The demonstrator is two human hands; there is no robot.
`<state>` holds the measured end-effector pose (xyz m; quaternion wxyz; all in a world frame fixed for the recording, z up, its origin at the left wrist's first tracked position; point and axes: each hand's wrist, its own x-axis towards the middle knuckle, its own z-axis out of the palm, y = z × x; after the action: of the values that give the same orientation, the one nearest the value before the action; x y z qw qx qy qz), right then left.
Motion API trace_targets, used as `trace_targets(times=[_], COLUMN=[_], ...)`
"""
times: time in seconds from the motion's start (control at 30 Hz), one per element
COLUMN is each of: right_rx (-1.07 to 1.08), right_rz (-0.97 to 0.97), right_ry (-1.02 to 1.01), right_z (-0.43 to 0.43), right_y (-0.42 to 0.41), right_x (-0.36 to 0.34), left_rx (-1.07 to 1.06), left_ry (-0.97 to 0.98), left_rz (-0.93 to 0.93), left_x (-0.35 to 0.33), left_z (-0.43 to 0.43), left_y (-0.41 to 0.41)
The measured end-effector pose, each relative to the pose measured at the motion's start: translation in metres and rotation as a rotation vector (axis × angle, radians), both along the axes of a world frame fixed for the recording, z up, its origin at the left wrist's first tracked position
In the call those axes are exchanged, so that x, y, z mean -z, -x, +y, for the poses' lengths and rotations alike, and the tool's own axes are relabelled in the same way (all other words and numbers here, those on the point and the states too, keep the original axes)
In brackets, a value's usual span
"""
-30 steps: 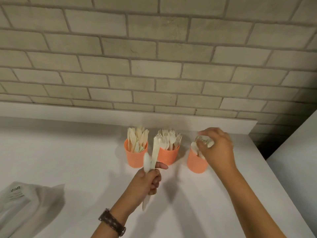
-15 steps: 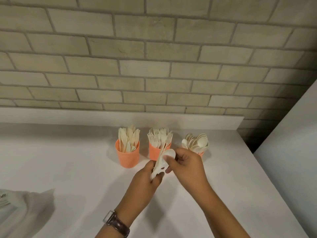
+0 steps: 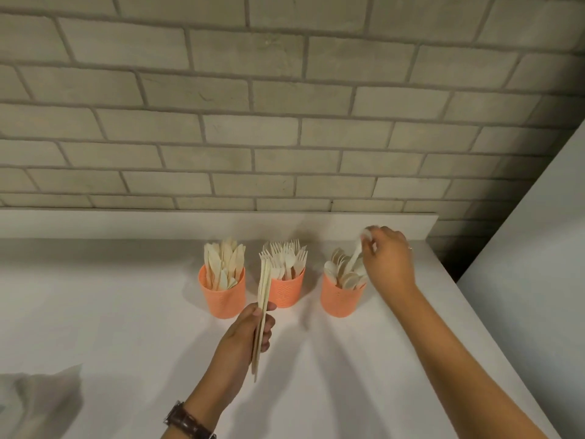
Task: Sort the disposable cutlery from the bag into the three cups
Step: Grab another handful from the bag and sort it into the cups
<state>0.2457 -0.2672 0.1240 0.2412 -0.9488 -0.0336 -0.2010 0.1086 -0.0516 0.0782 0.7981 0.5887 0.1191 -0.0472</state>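
Three orange cups stand in a row on the white counter: the left cup (image 3: 224, 294) holds knives, the middle cup (image 3: 287, 291) holds forks, the right cup (image 3: 338, 301) holds spoons. My left hand (image 3: 248, 335) grips a thin stack of pale cutlery (image 3: 263, 299) edge-on, in front of the left and middle cups. My right hand (image 3: 387, 261) pinches a spoon (image 3: 357, 256) by its bowl end, with the handle down in the right cup. The bag (image 3: 38, 397) lies at the lower left, partly out of view.
A brick wall (image 3: 285, 122) rises behind a low white ledge (image 3: 221, 221) at the counter's back. The counter (image 3: 126, 327) ends at the right, next to a white panel (image 3: 531, 264). A watch sits on my left wrist.
My right hand took a spoon from the stack in my left hand and carried it right to the spoon cup. My left hand stayed in front of the cups with the rest.
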Motion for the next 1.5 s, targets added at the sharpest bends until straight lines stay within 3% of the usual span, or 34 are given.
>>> trace_targets(times=[0.07, 0.1, 0.27, 0.5, 0.77, 0.97, 1.1, 1.27, 1.4, 1.5], right_rx=[0.011, 0.011, -0.028, -0.220, -0.363, -0.413, -0.483, -0.585, -0.663, -0.700], right_rz=[0.138, 0.177, 0.141, -0.075, -0.098, -0.080, -0.107, -0.094, -0.044, 0.019], right_ry=[0.196, 0.200, 0.049, -0.175, -0.243, -0.247, -0.256, -0.266, -0.259, -0.274], right_z=[0.006, 0.008, 0.003, 0.018, 0.030, 0.029, 0.031, 0.054, 0.092, 0.129], right_y=[-0.005, -0.005, -0.003, 0.054, 0.099, 0.105, 0.107, 0.115, 0.127, 0.140], right_x=[0.029, 0.037, 0.033, 0.027, 0.059, 0.076, 0.082, 0.086, 0.085, 0.089], left_rx=[-0.013, -0.020, -0.077, -0.274, -0.532, -0.753, -0.747, -0.675, -0.635, -0.557], left_ry=[0.069, 0.083, 0.061, 0.028, 0.062, -0.110, -0.603, -0.765, -0.661, -0.692], left_rz=[0.009, 0.004, -0.038, -0.189, -0.215, 0.047, 0.216, 0.117, 0.013, -0.105], left_x=[-0.002, -0.002, -0.005, -0.032, -0.019, 0.017, 0.048, 0.042, 0.022, 0.003], left_z=[0.004, 0.007, 0.018, 0.053, 0.099, 0.094, 0.090, 0.094, 0.103, 0.119], left_y=[0.000, 0.000, 0.001, -0.022, -0.066, -0.086, -0.084, -0.074, -0.035, 0.021])
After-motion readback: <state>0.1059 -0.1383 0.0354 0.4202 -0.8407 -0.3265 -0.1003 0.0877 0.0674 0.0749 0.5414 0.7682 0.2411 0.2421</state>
